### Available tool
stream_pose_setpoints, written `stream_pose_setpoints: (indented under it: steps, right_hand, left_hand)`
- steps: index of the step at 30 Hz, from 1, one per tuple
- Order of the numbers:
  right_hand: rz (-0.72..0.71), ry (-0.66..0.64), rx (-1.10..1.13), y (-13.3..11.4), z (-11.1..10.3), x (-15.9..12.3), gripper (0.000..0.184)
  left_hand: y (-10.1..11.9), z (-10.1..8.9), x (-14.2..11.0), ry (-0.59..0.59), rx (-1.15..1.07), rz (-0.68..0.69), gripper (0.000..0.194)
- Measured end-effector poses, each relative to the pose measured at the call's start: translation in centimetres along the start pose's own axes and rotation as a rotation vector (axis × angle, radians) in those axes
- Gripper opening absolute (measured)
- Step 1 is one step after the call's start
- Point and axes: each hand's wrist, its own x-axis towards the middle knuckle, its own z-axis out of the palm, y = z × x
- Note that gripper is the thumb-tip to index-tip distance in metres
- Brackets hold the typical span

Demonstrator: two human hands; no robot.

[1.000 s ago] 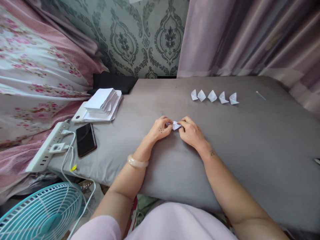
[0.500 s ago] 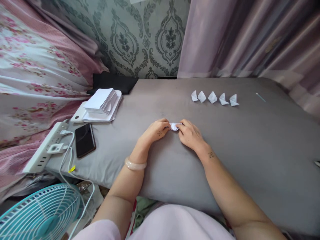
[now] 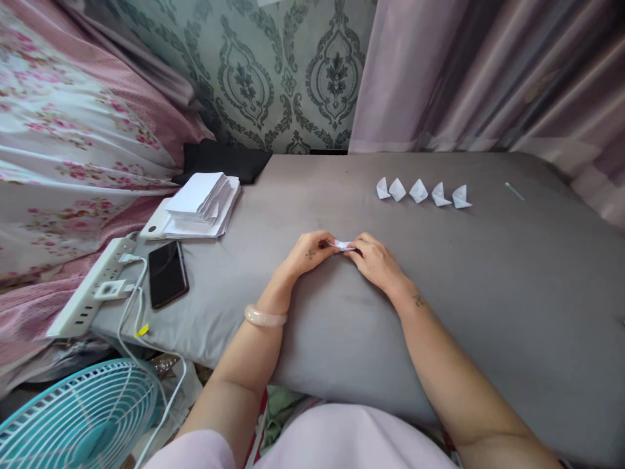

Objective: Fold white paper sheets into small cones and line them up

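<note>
A small piece of folded white paper (image 3: 342,245) is pinched between my two hands, just above or on the grey cloth surface (image 3: 332,312). My left hand (image 3: 312,252) grips its left end between thumb and fingers. At the right end, my right hand (image 3: 372,259) holds it the same way. Fingertips cover both ends, so only the narrow middle of the paper shows. Beyond my right hand stand several folded paper boats (image 3: 418,191) in a row.
On the left lie a stack of white paper (image 3: 195,198), a phone (image 3: 167,273) and a power strip (image 3: 90,286) with cables. A blue fan (image 3: 92,417) stands below the left edge. A thin stick (image 3: 514,191) rests at the far right.
The folded paper has tipped and shows a narrower side now. My fingers have shifted on its ends, with both hands still holding it in nearly the same place.
</note>
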Motion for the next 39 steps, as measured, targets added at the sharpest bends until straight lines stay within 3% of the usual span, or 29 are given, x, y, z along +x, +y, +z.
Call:
stream_pose_setpoints:
  steps: [4,7,11,22,32,39]
  right_hand:
    - [0.035,0.068,0.131,0.1,-0.2,0.0,0.016]
    - [0.032,0.132,0.173,0.0,-0.2,0.0,0.013]
    - [-0.011,0.221,0.17,-0.4,0.1,0.0,0.026]
    - [-0.163,0.356,-0.014,-1.3,0.1,0.0,0.022]
    - [-0.042,0.421,0.242,-0.8,0.8,0.5,0.016]
    - [0.173,0.23,0.595,-0.5,0.4,0.7,0.024]
  left_hand:
    - [0.2,0.4,0.1,-0.039,-0.475,-0.063,0.032]
    - [0.6,0.6,0.2,-0.041,-0.607,-0.045,0.034]
    - [1.1,1.0,0.2,0.006,-0.584,0.029,0.032]
    - [0.9,1.9,0.4,0.088,-0.533,0.078,0.032]
    - [1.4,1.8,0.4,0.143,-0.581,0.092,0.029]
    - [2.0,1.4,0.4,0.132,-0.714,-0.07,0.036]
